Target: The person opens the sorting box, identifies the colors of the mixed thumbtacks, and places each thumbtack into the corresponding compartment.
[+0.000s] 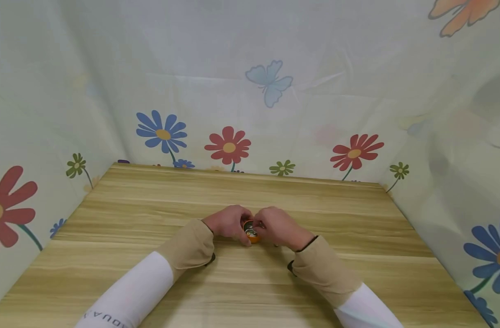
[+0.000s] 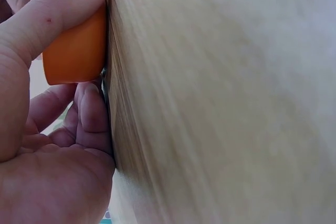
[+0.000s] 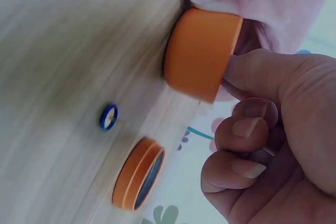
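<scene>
My left hand (image 1: 230, 222) grips a small round orange container (image 2: 77, 53), thumb on one side and fingers on the other. The container stands upright on the wooden table, and several small round pieces show inside it in the head view. At its rim is my right hand (image 1: 282, 228), thumb (image 3: 252, 72) touching the edge and the other visible fingers curled. Its fingertips over the opening are hidden, so whether they pinch a piece cannot be told. In the right wrist view, an orange ring-shaped lid (image 3: 127, 174) and a small blue-rimmed disc (image 3: 103, 119) lie on the table nearby.
The wood-grain table (image 1: 151, 200) spreads around both hands. White cloth (image 1: 192, 54) printed with flowers and butterflies hangs behind it and along both sides.
</scene>
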A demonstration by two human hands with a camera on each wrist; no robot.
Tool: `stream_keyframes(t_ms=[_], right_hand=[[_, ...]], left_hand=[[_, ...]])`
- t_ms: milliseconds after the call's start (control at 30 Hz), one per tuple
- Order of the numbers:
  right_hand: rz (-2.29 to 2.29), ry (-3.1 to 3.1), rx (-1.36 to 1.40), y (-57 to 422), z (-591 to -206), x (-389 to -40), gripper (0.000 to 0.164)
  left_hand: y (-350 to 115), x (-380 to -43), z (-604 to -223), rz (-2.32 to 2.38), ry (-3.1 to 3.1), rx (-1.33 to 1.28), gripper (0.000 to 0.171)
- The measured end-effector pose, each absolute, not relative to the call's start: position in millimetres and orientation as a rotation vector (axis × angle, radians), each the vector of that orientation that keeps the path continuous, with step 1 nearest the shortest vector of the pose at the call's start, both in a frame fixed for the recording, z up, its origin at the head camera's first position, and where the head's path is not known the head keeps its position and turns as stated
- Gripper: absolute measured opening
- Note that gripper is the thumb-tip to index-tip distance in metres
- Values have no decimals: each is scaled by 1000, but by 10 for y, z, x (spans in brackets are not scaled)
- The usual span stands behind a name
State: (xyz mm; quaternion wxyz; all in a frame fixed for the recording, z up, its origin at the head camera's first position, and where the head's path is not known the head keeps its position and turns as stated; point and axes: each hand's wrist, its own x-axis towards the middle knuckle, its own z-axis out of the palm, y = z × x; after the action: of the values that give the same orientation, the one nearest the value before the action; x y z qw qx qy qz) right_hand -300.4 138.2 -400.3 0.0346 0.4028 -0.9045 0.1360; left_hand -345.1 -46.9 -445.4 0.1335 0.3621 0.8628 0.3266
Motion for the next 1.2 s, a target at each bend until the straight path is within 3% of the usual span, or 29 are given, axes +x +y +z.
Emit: stream_keyframes(t_ms=[500,1200], right_hand=[[362,-2868,1167,1801,-4011,-2880,13],[280,-2793,1232,1861,-4153,-2859,16]], left_hand=[[-459,-3432,-4420,966,2498,1079,44],[-461,-3446,-4452,967,2500,1050,45]])
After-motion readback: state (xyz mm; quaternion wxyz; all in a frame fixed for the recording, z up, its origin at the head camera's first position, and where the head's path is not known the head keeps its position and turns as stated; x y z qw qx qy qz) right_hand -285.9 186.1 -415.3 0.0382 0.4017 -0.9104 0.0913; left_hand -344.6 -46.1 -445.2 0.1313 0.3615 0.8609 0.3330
